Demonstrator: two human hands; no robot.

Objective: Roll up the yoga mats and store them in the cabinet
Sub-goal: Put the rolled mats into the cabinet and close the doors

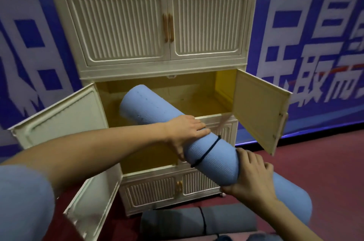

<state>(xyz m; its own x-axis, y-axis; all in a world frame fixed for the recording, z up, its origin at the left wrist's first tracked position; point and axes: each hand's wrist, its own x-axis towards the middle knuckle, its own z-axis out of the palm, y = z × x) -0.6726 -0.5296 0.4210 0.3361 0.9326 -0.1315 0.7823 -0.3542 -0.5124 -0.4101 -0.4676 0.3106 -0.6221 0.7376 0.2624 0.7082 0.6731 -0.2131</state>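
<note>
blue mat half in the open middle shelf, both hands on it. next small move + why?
Probably push the blue mat further in, swinging its near end left: its far end is already inside the open compartment, but it lies diagonally, left hand and right hand gripping it.

A rolled blue yoga mat [206, 146], bound by a black strap [206, 152], is being held slantwise by the left hand [187, 132] at its middle and the right hand [250, 177] nearer its lower end. Its far end is being pointed into the open middle compartment of the cream cabinet [153, 75], between two open doors. A rolled grey mat [197, 221] is lying on the red floor [315, 162] at the cabinet's foot.
</note>
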